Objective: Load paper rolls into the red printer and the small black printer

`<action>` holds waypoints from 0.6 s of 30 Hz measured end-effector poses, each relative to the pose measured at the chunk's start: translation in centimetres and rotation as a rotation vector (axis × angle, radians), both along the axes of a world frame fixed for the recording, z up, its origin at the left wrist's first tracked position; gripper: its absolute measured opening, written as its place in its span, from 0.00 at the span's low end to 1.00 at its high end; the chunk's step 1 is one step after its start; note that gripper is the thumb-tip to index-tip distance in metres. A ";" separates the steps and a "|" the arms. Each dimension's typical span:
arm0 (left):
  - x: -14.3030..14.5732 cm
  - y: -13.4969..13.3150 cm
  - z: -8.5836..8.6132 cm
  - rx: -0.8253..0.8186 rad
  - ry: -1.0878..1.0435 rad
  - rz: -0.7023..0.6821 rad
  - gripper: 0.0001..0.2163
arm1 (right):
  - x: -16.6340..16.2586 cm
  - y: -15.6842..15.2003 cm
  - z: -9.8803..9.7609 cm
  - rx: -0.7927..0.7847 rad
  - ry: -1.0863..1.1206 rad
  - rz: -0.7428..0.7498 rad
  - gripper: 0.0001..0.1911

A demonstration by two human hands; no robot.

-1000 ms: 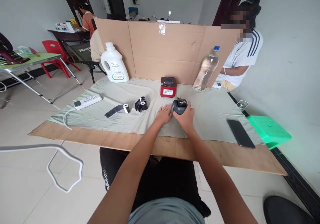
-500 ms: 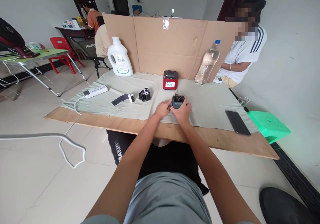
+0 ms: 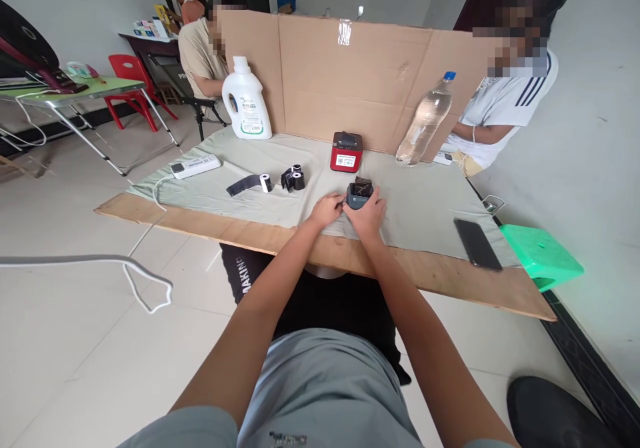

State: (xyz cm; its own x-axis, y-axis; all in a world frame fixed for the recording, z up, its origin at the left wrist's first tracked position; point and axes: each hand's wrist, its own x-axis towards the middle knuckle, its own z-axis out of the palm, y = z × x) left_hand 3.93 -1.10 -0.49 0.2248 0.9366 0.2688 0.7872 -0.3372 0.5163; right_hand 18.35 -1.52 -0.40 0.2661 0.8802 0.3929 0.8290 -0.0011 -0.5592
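Note:
A small dark grey device [image 3: 356,199], shaped like a portable label printer, rests on the cloth near the front edge of the table. A dark brownish-black part stands up at its back, like a raised lid. My right hand [image 3: 369,216] is closed around its right side and front. My left hand [image 3: 327,209] has its fingers bent together at its left side, with something small and dark at the fingertips that I cannot make out. Behind the device stands a red and black box [image 3: 347,153] with a white label. Left of my hands lie black-and-white rolls [image 3: 295,179] and another roll [image 3: 265,183] with a dark strip unrolled.
A white jug [image 3: 247,101], a leaning water bottle [image 3: 425,121] and a cardboard screen [image 3: 350,81] line the back. A power strip [image 3: 196,166] lies left, a black phone [image 3: 477,244] right. Beyond the screen sit other people. A green stool [image 3: 543,255] stands at right.
The camera view has tilted and shifted a little. The dark part at the device's back now stands higher. My hands stay at the device, and a person behind the screen's left end shows more.

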 end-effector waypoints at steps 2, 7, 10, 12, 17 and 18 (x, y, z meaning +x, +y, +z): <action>0.1 0.0 0.1 0.003 0.018 0.014 0.25 | 0.0 0.0 0.0 0.005 0.007 0.008 0.56; 0.4 -0.1 0.0 -0.023 0.071 0.067 0.25 | 0.0 0.1 0.0 -0.018 0.012 0.010 0.58; 0.5 -0.1 0.0 -0.040 0.079 0.078 0.24 | 0.0 0.2 -0.1 -0.011 0.007 0.011 0.57; 0.5 0.0 0.1 -0.032 0.090 0.084 0.23 | 0.0 0.4 -0.2 0.006 -0.006 0.015 0.57; 0.5 0.6 0.4 -0.005 0.127 0.099 0.20 | 0.1 0.5 -0.4 0.023 -0.028 0.023 0.57; 0.5 0.7 0.5 -0.005 0.128 0.103 0.19 | 0.1 0.5 -0.4 0.021 -0.027 0.021 0.57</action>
